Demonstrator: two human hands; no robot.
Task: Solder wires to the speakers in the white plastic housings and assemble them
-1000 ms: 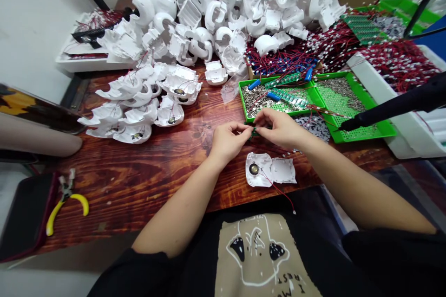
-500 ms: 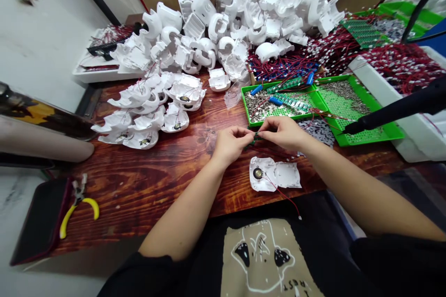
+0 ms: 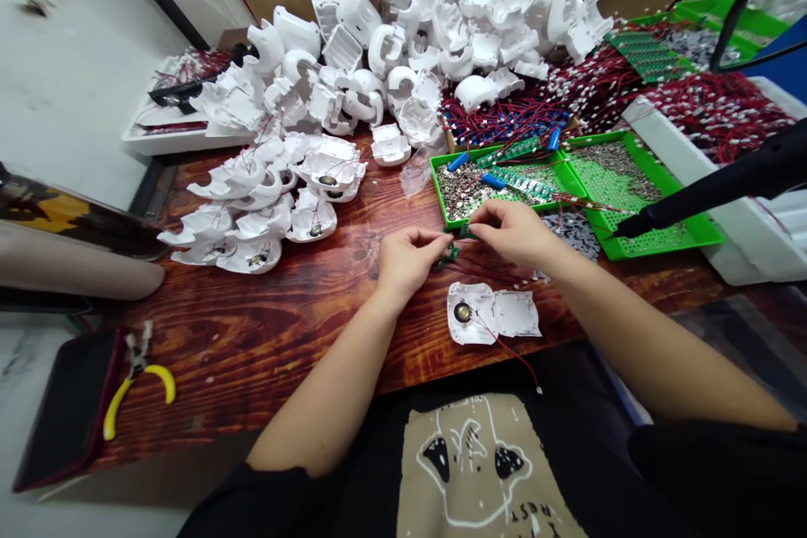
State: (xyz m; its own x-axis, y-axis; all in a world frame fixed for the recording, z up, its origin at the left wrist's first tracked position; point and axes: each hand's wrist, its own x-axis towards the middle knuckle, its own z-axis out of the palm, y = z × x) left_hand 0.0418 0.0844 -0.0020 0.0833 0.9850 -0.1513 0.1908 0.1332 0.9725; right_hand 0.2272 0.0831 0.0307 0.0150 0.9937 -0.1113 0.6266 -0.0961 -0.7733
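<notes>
Below a tray (image 3: 437, 185) of metal discs (image 3: 463, 189), left hand (image 3: 407, 261) and right hand (image 3: 514, 231) pinch a green board (image 3: 465, 231).

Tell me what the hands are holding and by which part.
The right hand pinches a small green circuit board at one end between its fingertips, with red wires trailing. Whether the left hand also grips it cannot be told.

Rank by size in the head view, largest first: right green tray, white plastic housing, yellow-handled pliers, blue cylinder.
Right green tray; then white plastic housing and yellow-handled pliers, too alike to rank; blue cylinder smallest.
</notes>
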